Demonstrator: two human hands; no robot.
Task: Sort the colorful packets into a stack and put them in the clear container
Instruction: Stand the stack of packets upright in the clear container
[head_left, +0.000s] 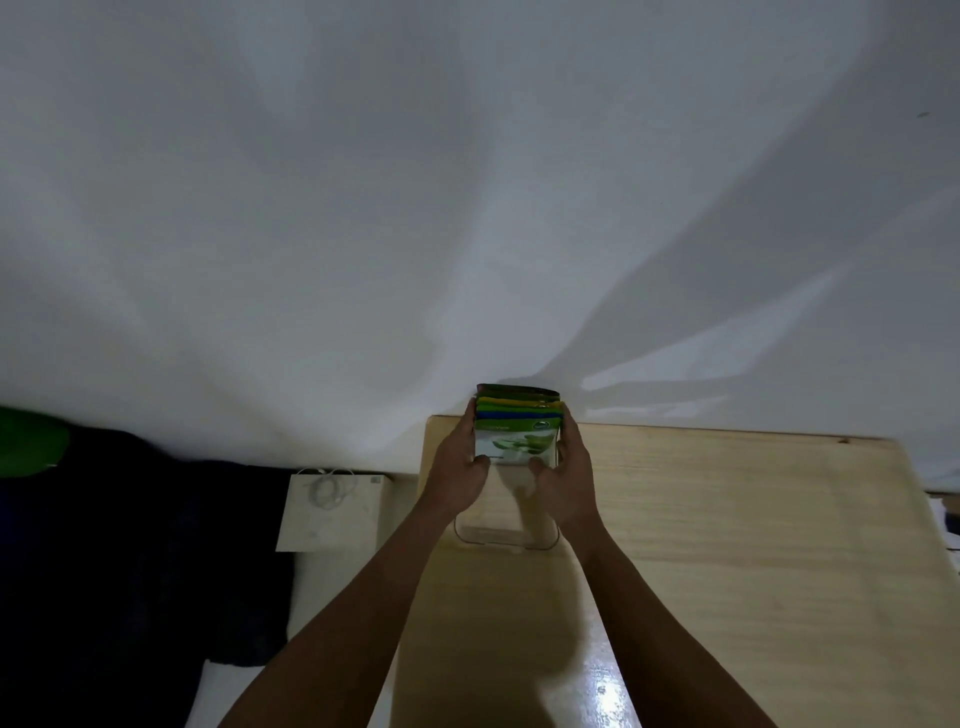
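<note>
The left hand and right hand clamp the stack of packets from opposite sides, keeping its edges squared. The stack hangs over the far part of the clear container, which stands on the wooden table. This alignment likely prepares a straight lowering.

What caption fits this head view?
Both hands, left and right, hold a packet stack above the clear container on a wooden table.

Upright colorful packet stack above the clear container
</note>
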